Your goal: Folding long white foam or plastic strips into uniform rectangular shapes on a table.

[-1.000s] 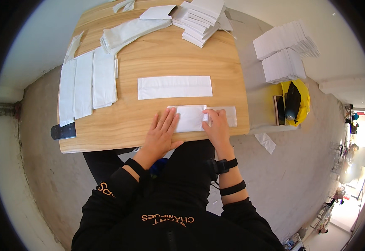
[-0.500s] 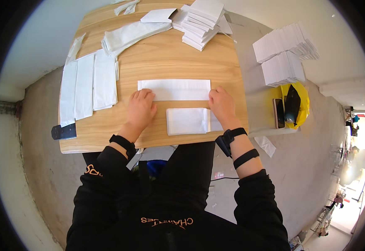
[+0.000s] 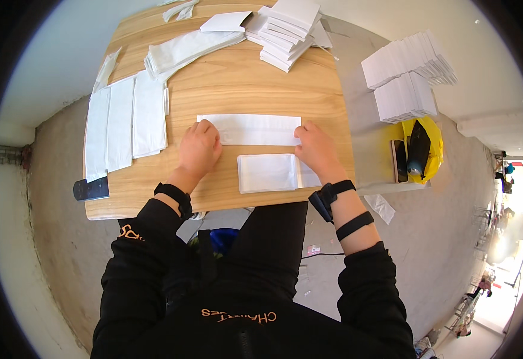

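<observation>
A long white paper strip (image 3: 258, 130) lies crosswise on the wooden table in front of me. My left hand (image 3: 200, 146) has its fingers curled over the strip's left end. At the other end, my right hand (image 3: 317, 149) pinches the right edge between thumb and fingers. Just below the strip rests a white folded paper piece (image 3: 267, 173) with a flap on its right side, partly under my right hand. Both wrists wear black straps.
Long white sheets (image 3: 120, 122) lie in overlapping stacks at the table's left, with another pile (image 3: 192, 49) behind. Folded white packets (image 3: 288, 33) are heaped at the far edge. On a grey surface to the right stand more packets (image 3: 405, 75), a phone (image 3: 399, 161) and a yellow bag (image 3: 434, 149).
Both hands have shifted slightly: the left a little left and up, the right a little up and left along the strip's end. The strip has hardly moved.
</observation>
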Available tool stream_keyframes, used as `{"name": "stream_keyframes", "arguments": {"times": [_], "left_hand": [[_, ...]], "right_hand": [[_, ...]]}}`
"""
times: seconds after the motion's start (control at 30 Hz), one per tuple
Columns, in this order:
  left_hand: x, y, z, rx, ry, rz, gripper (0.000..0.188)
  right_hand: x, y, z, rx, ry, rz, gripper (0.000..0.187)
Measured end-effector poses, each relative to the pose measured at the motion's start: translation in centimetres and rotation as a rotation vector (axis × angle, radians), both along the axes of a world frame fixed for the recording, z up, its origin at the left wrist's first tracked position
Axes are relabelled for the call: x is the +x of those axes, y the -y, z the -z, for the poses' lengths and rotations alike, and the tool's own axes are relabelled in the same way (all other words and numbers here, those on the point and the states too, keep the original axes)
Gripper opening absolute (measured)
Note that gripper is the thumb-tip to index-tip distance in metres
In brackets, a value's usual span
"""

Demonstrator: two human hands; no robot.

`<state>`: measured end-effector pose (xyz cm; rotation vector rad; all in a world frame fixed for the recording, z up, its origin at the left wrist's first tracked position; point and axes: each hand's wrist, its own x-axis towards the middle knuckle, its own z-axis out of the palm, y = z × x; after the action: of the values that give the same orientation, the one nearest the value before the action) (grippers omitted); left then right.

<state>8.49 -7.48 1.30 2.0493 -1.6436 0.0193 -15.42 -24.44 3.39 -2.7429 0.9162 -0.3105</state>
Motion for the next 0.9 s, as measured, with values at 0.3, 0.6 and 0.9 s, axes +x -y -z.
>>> {"name": "stream_keyframes", "arguments": {"times": [0.3, 0.6, 0.9], "left_hand": [[0.2, -0.7, -0.5, -0.016, -0.037, 0.069, 0.013], [-0.1, -5.1, -0.5, -0.014, -0.008, -0.004, 0.011], [0.0, -13.1, -1.3, -0.019, -0.009, -0.174, 0.015]], "right_hand": [[0.7, 1.0, 0.2, 0.210, 0.035, 0.161, 0.003], [2.5, -2.6, -0.6, 0.593, 0.577, 0.251, 0.012], [5.9, -9.6, -0.6, 1.086, 0.909, 0.347, 0.030]]}}
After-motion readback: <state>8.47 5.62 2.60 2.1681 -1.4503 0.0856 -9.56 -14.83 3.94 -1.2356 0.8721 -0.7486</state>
